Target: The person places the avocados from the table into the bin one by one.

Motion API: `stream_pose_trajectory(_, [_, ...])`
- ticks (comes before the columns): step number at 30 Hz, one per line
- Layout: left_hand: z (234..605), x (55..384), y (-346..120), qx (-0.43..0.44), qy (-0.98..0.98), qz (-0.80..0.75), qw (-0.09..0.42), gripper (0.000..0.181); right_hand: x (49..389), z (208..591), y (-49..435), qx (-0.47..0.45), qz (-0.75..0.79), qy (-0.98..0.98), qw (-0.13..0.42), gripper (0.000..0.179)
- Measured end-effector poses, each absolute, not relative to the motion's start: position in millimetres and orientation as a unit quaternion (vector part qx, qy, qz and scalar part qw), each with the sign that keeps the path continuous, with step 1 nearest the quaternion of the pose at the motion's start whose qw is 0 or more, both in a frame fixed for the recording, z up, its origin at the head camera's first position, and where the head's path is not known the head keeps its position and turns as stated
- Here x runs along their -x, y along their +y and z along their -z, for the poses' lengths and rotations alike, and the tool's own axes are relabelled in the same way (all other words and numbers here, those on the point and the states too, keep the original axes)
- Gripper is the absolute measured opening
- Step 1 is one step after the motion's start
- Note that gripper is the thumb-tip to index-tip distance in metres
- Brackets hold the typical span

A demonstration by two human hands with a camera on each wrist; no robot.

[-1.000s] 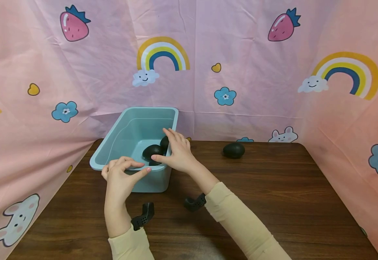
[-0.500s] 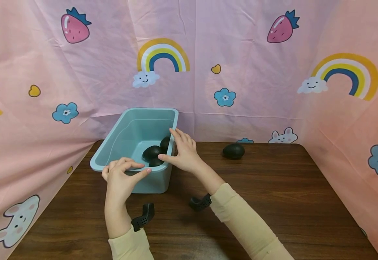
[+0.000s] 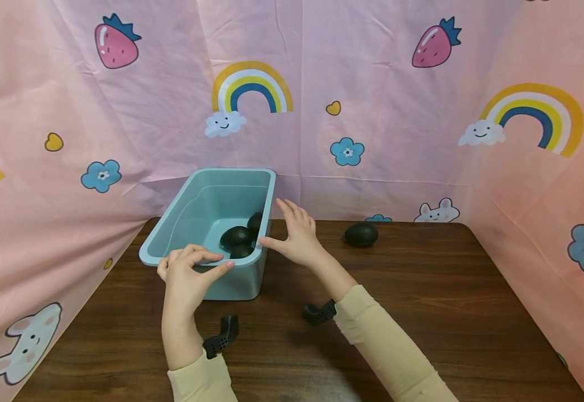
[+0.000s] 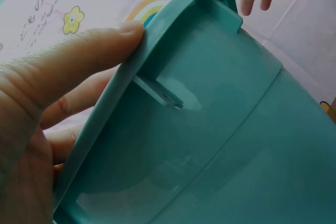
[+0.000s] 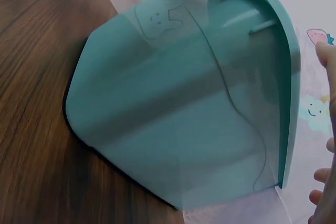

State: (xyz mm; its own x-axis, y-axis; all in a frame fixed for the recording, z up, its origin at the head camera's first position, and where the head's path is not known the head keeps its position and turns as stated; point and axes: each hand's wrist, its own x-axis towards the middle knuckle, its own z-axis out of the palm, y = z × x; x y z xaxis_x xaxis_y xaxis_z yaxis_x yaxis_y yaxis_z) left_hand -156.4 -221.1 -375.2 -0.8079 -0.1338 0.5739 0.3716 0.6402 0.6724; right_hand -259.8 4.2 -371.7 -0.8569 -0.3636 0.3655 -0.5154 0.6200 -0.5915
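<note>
A light blue plastic bin (image 3: 237, 285) stands on the left part of the table. My left hand (image 3: 183, 276) holds its near rim, the thumb lying along the rim and the fingers on the other side, as the left wrist view also shows. Just right of the bin is my right hand (image 3: 299, 237), fingers spread and nothing in them, the thumb tip close to the right rim. Inside the bin, toward the near right corner, lie dark avocados (image 3: 235, 237). Another dark avocado (image 3: 361, 234) rests on the table behind and to the right of my right hand.
The dark wooden table (image 3: 422, 312) extends to the right and front. A pink printed cloth (image 3: 312, 67) hangs behind the table and along both sides, close behind the bin. Black wrist cameras (image 3: 221, 335) sit on both forearms.
My right hand has come off the bin's right rim and moved right, uncovering more of the avocados inside. The left hand, the bin and the avocado on the table have stayed in place.
</note>
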Motion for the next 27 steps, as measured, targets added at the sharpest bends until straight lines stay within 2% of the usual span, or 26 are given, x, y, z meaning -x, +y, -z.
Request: stream_pose_trajectory(27, [375,156,-221,0.063,-0.855,0.421,0.296,0.019,281,398,53,-0.167,-0.359,-0.908,0.134,0.099])
